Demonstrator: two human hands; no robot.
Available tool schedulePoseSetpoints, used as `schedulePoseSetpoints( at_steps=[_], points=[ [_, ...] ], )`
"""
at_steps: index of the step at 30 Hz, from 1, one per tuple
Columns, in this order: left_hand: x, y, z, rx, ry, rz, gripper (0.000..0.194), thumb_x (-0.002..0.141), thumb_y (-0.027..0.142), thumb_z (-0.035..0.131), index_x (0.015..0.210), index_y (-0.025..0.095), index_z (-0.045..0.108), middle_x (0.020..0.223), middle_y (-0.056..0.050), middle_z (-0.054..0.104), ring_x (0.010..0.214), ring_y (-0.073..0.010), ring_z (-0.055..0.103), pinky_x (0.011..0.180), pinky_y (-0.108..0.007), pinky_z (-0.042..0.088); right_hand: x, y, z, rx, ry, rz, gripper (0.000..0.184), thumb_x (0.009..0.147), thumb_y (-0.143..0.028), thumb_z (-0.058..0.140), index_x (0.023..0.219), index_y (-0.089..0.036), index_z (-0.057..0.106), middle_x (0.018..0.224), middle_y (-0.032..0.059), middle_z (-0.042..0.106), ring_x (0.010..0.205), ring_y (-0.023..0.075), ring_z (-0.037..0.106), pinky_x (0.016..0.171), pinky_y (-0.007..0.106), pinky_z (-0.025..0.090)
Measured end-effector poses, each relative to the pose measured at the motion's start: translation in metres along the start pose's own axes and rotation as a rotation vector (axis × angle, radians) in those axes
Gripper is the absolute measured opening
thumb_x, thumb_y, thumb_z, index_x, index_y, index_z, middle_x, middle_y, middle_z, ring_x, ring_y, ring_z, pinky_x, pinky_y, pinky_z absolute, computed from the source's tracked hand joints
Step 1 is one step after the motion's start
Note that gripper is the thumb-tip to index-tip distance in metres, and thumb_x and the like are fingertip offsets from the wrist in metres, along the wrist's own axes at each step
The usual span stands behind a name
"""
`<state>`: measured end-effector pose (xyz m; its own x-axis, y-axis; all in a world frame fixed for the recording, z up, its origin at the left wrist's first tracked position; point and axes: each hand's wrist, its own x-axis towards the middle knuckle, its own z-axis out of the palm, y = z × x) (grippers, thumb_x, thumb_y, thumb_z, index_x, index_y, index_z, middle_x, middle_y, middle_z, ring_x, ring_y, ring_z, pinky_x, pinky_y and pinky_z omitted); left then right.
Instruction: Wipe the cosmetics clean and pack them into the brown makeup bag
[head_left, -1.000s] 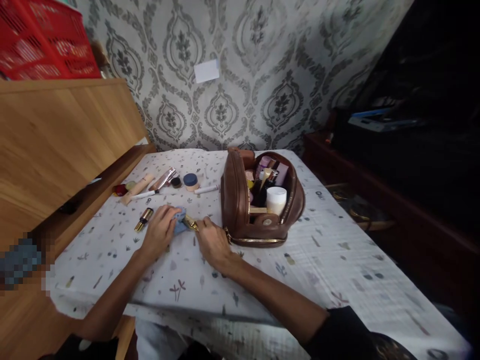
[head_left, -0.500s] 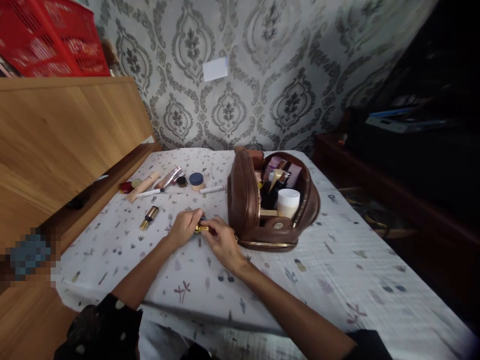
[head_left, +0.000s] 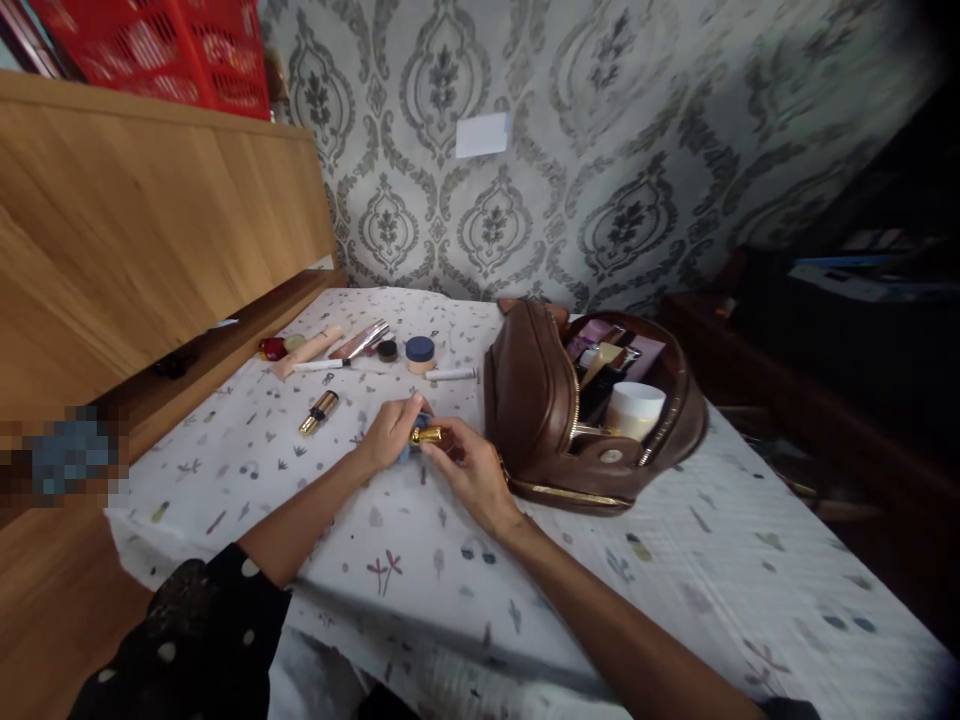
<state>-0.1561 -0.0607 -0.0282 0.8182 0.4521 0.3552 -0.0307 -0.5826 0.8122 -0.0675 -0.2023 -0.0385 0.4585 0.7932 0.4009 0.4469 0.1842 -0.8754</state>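
Note:
Over the front middle of the table, my left hand [head_left: 392,432] and my right hand [head_left: 474,470] meet around a small shiny gold lipstick tube [head_left: 427,435]. The right fingers pinch it from the right side. My left fingers are closed against its other end, with a blue cloth [head_left: 406,453] showing between them and the tube; most of that cloth is hidden. Just right of my right hand stands an unzipped brown makeup bag [head_left: 529,390] holding a white-lidded jar [head_left: 634,410] and several tubes. To the left lies a black-and-gold lipstick [head_left: 319,412].
A blue-lidded jar [head_left: 420,353], a small black-lidded pot [head_left: 387,351], a white pen-like stick [head_left: 451,375] and a peach tube [head_left: 307,352] lie toward the back. A wooden cabinet [head_left: 165,210] borders the left side; a patterned wall stands behind.
The whole view has shifted, so the table things sit farther right in the picture. Both hands stay together at the gold lipstick tube, and more of the blue cloth now shows.

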Motion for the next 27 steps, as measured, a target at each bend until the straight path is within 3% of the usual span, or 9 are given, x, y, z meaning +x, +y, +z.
schedulePoseSetpoints(
  at_steps=[6,11,18,24,27],
  points=[
    [0.001,0.000,-0.001,0.013,0.069,0.033,0.070,0.096,0.069,0.020,0.079,0.017,0.065,0.078,-0.006,0.069,0.079,-0.0187,0.064,0.079,-0.029,0.049,0.007,0.007,0.002,0.181,0.001,0.107,0.027,0.081,-0.041,0.067,0.095,-0.017,0.065,0.071,-0.0006,0.062,0.062,0.0147,0.055,0.059,0.026,0.045],
    [0.003,0.001,0.001,-0.037,0.129,0.029,0.069,0.097,0.067,0.019,0.077,0.019,0.064,0.080,-0.007,0.070,0.082,-0.0196,0.066,0.082,-0.031,0.050,0.008,0.006,0.002,0.302,-0.036,0.140,0.034,0.072,-0.043,0.079,0.093,-0.018,0.067,0.081,0.0021,0.070,0.073,0.0176,0.063,0.070,0.030,0.052],
    [0.006,-0.002,0.005,-0.125,0.210,-0.060,0.070,0.096,0.069,0.021,0.075,0.018,0.064,0.078,-0.007,0.070,0.079,-0.0197,0.065,0.079,-0.032,0.051,0.008,0.008,0.003,0.334,-0.059,0.146,0.034,0.073,-0.043,0.080,0.095,-0.019,0.071,0.091,0.0043,0.072,0.081,0.0188,0.065,0.076,0.031,0.051],
    [0.004,0.002,0.004,-0.114,0.264,-0.110,0.065,0.097,0.066,0.023,0.077,0.018,0.061,0.077,-0.006,0.068,0.079,-0.0185,0.063,0.078,-0.030,0.050,0.008,0.008,0.003,0.372,0.008,0.197,0.038,0.075,-0.051,0.076,0.093,-0.018,0.068,0.080,0.0019,0.067,0.065,0.0152,0.058,0.054,0.024,0.044],
    [-0.005,0.009,0.006,-0.018,0.179,0.002,0.053,0.100,0.058,0.027,0.093,0.018,0.061,0.085,-0.005,0.067,0.080,-0.0179,0.061,0.078,-0.030,0.049,0.008,0.005,0.004,0.381,0.064,0.210,0.040,0.077,-0.056,0.073,0.080,-0.019,0.058,0.069,-0.0009,0.061,0.057,0.0133,0.054,0.050,0.024,0.043]
  ],
)
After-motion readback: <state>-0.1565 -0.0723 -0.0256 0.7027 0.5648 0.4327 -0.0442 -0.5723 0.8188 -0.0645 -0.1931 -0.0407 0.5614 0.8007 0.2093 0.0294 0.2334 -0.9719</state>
